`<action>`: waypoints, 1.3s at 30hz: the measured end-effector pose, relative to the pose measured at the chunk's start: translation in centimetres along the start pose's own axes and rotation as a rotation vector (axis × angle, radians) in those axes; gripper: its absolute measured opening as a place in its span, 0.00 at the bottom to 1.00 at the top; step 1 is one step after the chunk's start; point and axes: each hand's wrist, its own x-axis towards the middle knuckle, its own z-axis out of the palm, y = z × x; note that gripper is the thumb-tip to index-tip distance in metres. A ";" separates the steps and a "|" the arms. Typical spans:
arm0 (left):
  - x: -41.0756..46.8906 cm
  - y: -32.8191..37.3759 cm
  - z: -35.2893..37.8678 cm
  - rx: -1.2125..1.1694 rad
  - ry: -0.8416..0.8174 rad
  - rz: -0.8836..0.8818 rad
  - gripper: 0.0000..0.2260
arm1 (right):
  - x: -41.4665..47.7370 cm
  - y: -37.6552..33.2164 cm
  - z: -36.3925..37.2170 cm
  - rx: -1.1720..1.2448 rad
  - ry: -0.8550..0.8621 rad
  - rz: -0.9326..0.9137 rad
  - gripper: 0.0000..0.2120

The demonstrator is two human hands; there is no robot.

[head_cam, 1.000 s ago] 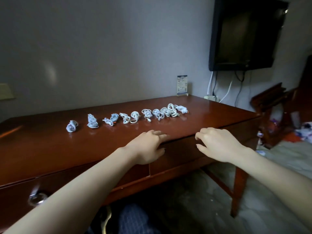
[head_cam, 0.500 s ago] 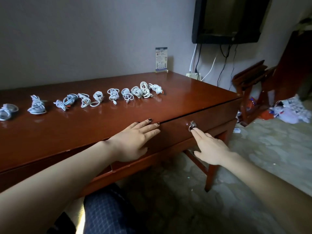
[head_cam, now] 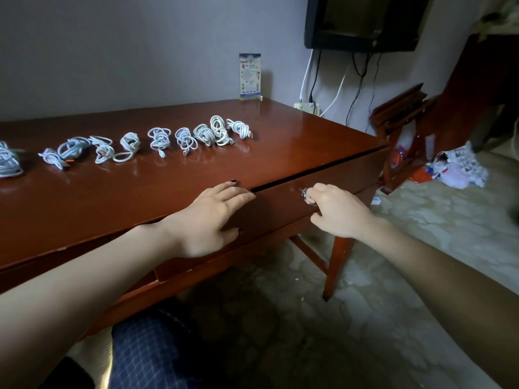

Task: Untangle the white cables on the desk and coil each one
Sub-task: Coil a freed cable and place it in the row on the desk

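Several coiled white cables lie in a row along the back half of the red-brown wooden desk. My left hand rests flat on the desk's front edge, fingers straight, over the top of the right drawer. My right hand pinches the drawer's metal ring pull. A thin dark gap shows between the drawer front and the desk top. Neither hand touches a cable.
A small card stand sits at the desk's back edge. A TV hangs on the wall with cords dropping to a power strip. A wooden rack and litter lie on the floor at right.
My right hand went from pointing at the ring pull to curling its fingers round it. The view shifted left and closer; my left hand stayed on the desk edge.
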 end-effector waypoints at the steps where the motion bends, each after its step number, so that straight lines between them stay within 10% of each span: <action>1: 0.1 0.3 0.0 -0.008 0.002 -0.026 0.30 | -0.1 0.2 -0.3 -0.024 -0.006 -0.013 0.04; 20: -1.8 2.2 -4.2 -0.005 -0.016 0.102 0.16 | -0.4 -9.8 -10.4 -0.228 -0.062 -0.247 0.07; 39: -19.1 -28.2 -13.1 -0.040 0.235 -0.903 0.26 | 19.3 -33.8 -8.9 0.057 0.174 -0.637 0.11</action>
